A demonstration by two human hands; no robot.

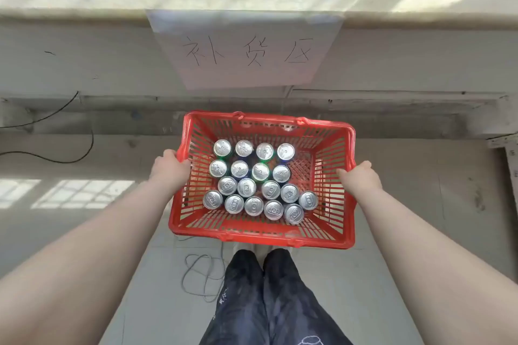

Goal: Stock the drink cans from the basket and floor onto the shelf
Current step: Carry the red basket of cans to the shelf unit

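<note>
While both hands grip it, basket holds seventeen upright cans.

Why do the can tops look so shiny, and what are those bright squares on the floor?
In the head view, the cans in the red basket have bare metal lids that reflect daylight; the bright squares look like sunlight through window panes; the arms look stretched near the picture's edges because the lens is wide-angle.

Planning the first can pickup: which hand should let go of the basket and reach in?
Probably the left hand: the upright cans crowd the red basket's left side, while the right hand grips beside bare floor.
</note>
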